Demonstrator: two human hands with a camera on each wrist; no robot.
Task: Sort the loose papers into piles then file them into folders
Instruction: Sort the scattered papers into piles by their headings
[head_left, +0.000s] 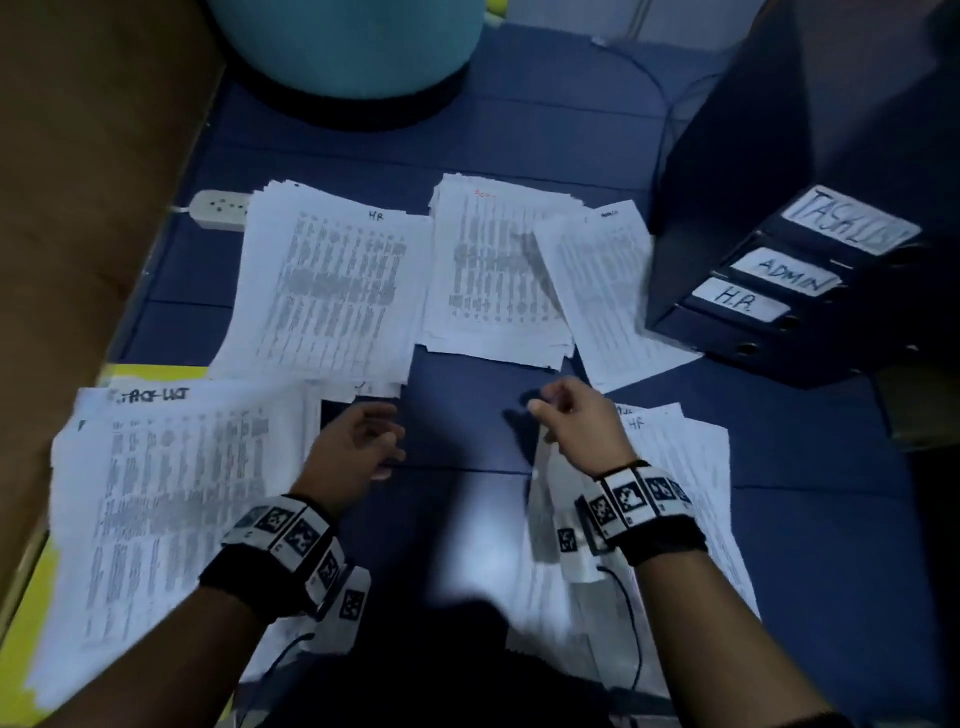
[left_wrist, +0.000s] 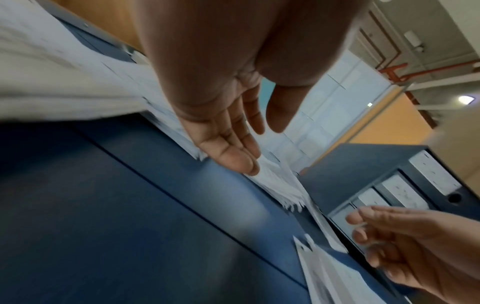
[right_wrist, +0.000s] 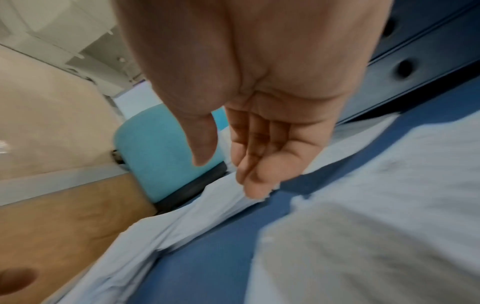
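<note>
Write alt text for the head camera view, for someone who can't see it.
Both hands, left hand and right hand, hover empty over a blue floor between stacks of printed papers. Dark binders labelled Task List, Admin and H.R. sit at right.

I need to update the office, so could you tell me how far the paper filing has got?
Sorting looks partly done: an HR pile and others lie on the floor. The left hand and right hand hold nothing. A mixed pile remains, and the binders stand shut.

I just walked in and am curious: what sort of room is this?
Probably an office: dark blue binders labelled TASK LIST, ADMIN and H.R., piles of printed white paper sheets on a blue floor, and a white power strip.
</note>
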